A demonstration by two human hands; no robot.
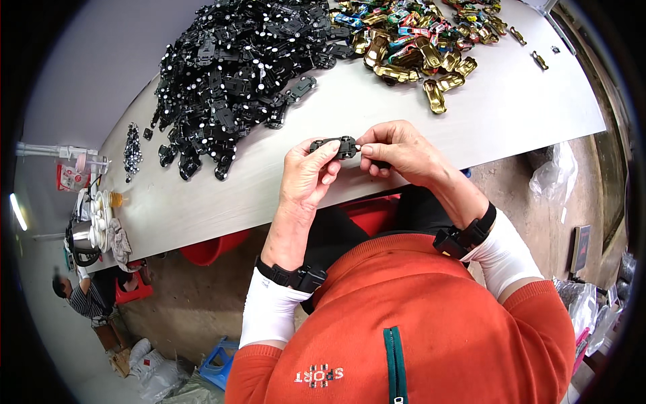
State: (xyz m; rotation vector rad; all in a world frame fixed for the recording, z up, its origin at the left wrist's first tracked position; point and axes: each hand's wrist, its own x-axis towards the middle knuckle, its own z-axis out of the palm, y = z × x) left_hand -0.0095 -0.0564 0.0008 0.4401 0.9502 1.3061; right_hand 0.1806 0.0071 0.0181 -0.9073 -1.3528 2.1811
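Observation:
My left hand is closed around a black toy car chassis, thumb on top, just above the table's near edge. At the chassis's right end, the fingertips of my right hand are pinched together around a small whitish piece, perhaps a wheel. A dark thing also shows under the curled fingers of that hand, too hidden to name. Beyond my left hand rises a big heap of black car chassis with white wheel hubs. Past my right hand lies a pile of gold and coloured toy car bodies.
A small cluster of wheel parts lies at the table's left. Cups and a kettle stand beyond the left edge. Red tubs sit under the table. Another person is at far left. Plastic bags hang at right.

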